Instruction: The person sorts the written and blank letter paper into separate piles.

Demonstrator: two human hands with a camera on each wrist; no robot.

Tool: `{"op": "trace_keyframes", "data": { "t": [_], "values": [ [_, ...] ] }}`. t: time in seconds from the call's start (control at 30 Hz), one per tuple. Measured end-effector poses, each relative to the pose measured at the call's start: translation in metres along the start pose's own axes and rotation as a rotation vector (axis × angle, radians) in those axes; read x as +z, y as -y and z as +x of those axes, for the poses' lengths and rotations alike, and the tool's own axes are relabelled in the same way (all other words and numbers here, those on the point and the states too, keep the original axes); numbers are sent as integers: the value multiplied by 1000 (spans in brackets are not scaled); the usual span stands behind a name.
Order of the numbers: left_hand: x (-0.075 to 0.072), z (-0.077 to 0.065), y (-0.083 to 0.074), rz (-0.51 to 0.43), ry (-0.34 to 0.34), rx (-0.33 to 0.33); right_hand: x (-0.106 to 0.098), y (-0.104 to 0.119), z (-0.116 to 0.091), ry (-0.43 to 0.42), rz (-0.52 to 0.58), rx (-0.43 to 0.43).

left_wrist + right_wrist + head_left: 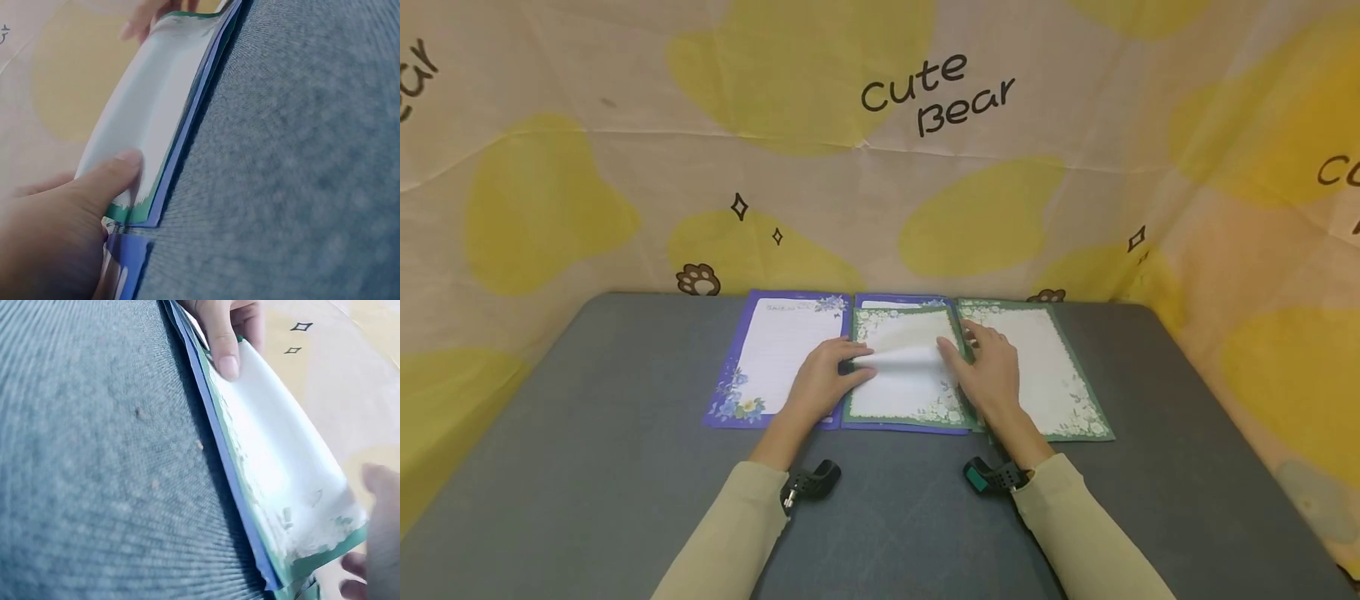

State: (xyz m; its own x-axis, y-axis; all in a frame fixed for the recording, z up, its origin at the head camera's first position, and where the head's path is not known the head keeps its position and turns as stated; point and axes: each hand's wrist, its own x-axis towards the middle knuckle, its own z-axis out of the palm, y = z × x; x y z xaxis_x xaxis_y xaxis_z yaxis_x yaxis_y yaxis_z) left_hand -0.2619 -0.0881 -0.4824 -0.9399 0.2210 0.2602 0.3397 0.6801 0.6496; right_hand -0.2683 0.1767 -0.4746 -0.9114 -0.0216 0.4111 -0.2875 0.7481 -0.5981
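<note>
Left grip pinching the green-bordered sheet mid-frame, right grip loosely parted, I should support its bow evenly.

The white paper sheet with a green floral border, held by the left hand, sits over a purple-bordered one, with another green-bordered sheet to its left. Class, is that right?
Not quite: the other green-bordered white paper sheet is to its right, as the head view shows. The left hand does hold the middle sheet over a purple-bordered one.
</note>
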Motion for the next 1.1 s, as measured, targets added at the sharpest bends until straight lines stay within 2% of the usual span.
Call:
{"op": "trace_keyframes", "data": {
  "t": [0.13,0.23,0.33,0.43,0.5,0.57,0.6,0.67,0.73,0.87,1.0,1.1],
  "values": [
    [0,0,-1,1,-12,20,-2,5,-2,6,199,145],
    [0,0,-4,22,-28,60,-5,9,-1,34,350,186],
    [0,0,-10,30,-44,78,-9,13,2,46,439,219],
    [3,0,-17,9,-46,40,-15,15,6,71,520,285],
    [5,0,-22,-7,-53,-14,-19,16,8,80,542,320],
    [7,0,-26,-13,-91,-65,-24,17,10,79,566,333],
    [7,0,-28,-19,-114,-85,-26,17,11,75,566,331],
    [8,-1,-32,-92,-150,-114,-31,17,12,69,553,316],
    [9,-1,-35,-195,-177,-129,-35,15,12,85,542,311],
    [11,-2,-41,-427,-198,-141,-45,15,9,129,436,300],
    [11,1,-53,-526,-207,-143,-57,15,10,126,295,229],
    [13,5,-65,-531,-198,-137,-68,14,11,108,222,188]
  ]
}}
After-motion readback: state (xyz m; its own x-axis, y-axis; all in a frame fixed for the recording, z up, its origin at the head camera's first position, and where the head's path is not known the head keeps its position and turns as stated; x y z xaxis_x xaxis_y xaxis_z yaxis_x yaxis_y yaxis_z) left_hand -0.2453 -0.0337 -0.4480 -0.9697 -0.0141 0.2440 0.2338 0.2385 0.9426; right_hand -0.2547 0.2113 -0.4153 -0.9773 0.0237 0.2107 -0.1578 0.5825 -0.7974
